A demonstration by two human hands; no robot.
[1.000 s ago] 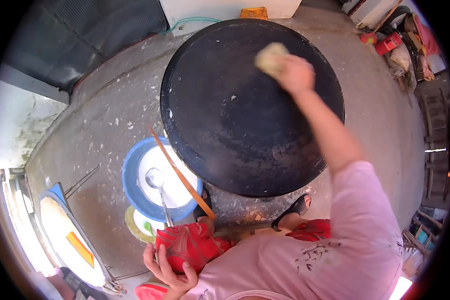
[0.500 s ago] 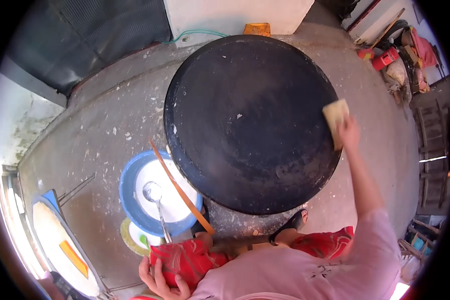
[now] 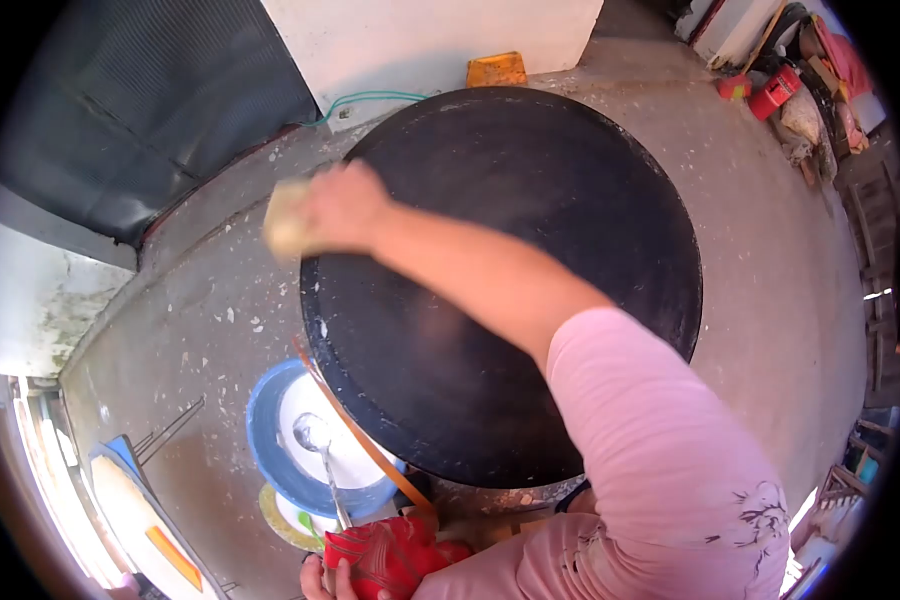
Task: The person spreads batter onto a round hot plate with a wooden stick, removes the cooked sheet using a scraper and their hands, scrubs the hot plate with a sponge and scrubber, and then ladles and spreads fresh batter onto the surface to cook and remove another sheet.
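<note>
My right hand point(image 3: 346, 205) is closed on a pale yellow sponge-like pad point(image 3: 288, 220), blurred by motion, at the upper left rim of a large round black griddle point(image 3: 510, 200). My right arm stretches across the griddle. My left hand point(image 3: 328, 578), partly cut off by the bottom edge, rests with fingers apart against the red patterned cloth point(image 3: 385, 555) on my lap. Between the griddle and my left side stands a blue basin point(image 3: 266, 430) of white liquid with a metal ladle point(image 3: 312, 434) in it. A long thin wooden strip point(image 3: 365, 435) lies across the basin's right side.
A green-rimmed container point(image 3: 280, 520) sits below the basin. At the lower left is a white board-like surface point(image 3: 135, 510) with an orange strip point(image 3: 173, 556). An orange object point(image 3: 496, 70) and a teal hose point(image 3: 370, 96) lie behind the griddle. A red container point(image 3: 774, 93) stands among clutter at upper right.
My right hand has swept with the pad from the griddle's right rim to its upper left edge. The view has shifted, and my left hand now shows lower in it.
</note>
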